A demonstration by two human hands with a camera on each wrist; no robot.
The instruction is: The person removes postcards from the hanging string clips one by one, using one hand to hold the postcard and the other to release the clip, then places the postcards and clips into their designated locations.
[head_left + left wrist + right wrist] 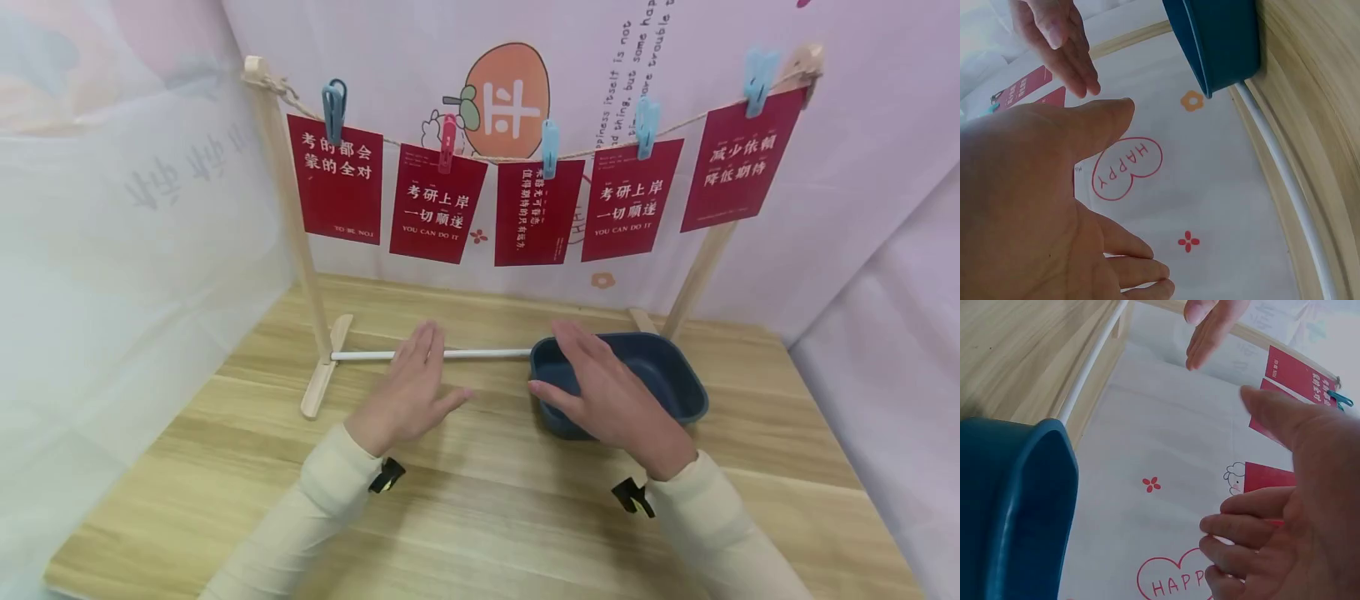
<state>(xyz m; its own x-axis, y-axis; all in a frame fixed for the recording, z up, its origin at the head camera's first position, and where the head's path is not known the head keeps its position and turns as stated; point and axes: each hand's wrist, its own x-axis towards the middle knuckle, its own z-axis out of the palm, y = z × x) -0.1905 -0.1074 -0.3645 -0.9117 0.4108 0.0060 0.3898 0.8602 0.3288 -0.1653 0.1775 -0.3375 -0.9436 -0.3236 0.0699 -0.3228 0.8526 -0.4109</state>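
My left hand (pixel 408 392) is held above the table, left of centre, fingers extended and thumb apart, with nothing in it. Over the blue plastic basin (pixel 663 375) hovers my right hand (pixel 611 392), likewise straight-fingered and holding nothing. Behind both, several red cards hang from a twine line: a left end card (pixel 337 196), a middle card (pixel 536 229) and a right end card (pixel 742 183) among them. Clothespins grip them, including a dark blue clip (pixel 334 112), a pink clip (pixel 447 142) and a light blue clip (pixel 550 150).
Two wooden posts, left post (pixel 288 200) and right post (pixel 701 267), carry the twine. A white rod (pixel 487 354) runs low from the left foot (pixel 318 387) to behind the basin. Printed white cloth (pixel 420 50) backs the wooden table (pixel 487 508).
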